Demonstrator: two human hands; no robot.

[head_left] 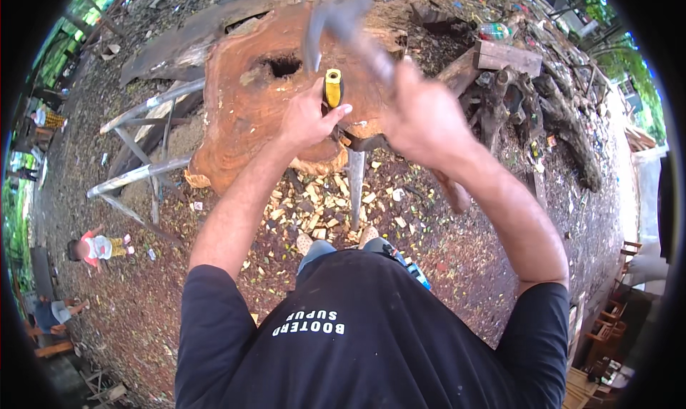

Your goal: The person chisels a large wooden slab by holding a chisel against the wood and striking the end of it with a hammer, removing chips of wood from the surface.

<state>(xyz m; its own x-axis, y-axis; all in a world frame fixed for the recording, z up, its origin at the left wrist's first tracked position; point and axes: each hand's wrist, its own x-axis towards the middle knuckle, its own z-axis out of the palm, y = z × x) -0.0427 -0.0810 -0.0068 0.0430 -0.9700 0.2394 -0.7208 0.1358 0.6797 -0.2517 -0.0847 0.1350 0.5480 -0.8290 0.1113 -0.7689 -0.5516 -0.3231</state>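
My left hand [311,117] is grasping a yellow-and-black handle [333,91], my right hand [426,116] a blurred hammer [344,24]

Closest to me, my black shirt [371,294] is covering my front, and beige shoes [369,234] are peeking past its hem. Pale wood chips [321,203] are lying on the ground below the near edge of a thick brown wood slab [246,98]. Over that near part, my left hand is curling round the handle; its ringed end is facing up, while my grip is hiding its lower part. My right hand is clenching the hammer's shaft, the head showing beyond the handle and apart from it. Farther in, a dark hollow [284,67] is opening in the slab; I cannot tell what it is holding. To the right, gnarled roots [564,126] are lying beside a wooden block [509,58]; beyond it a greenish plastic bottle [494,31] is resting, its contents too small to tell.
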